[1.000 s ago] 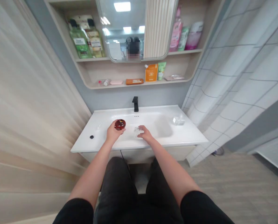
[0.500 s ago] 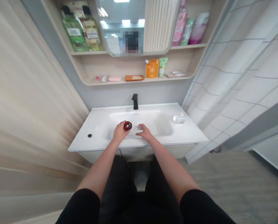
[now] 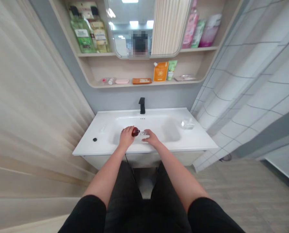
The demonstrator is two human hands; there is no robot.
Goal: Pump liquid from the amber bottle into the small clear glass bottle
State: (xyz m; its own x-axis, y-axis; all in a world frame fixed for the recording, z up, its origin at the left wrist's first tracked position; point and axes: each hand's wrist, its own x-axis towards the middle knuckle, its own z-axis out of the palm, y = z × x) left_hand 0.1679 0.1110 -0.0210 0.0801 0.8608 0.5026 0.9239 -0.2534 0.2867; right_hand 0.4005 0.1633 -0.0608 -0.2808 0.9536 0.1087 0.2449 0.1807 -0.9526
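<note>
In the head view, a black faucet point(image 3: 142, 105) is standing behind the basin point(image 3: 156, 124), a clear container point(image 3: 187, 124) right of it, and over the basin the left hand point(image 3: 126, 136) is clasping a tilted red-brown bottle point(image 3: 135, 132), neck facing the clear cup point(image 3: 142, 132) the right hand point(image 3: 151, 138) is holding.

A white washbasin counter point(image 3: 202, 142) bears, from left to right, a small round black piece point(image 3: 95, 139), a black faucet point(image 3: 142, 105) at the rear, and a clear container point(image 3: 187, 124).
</note>
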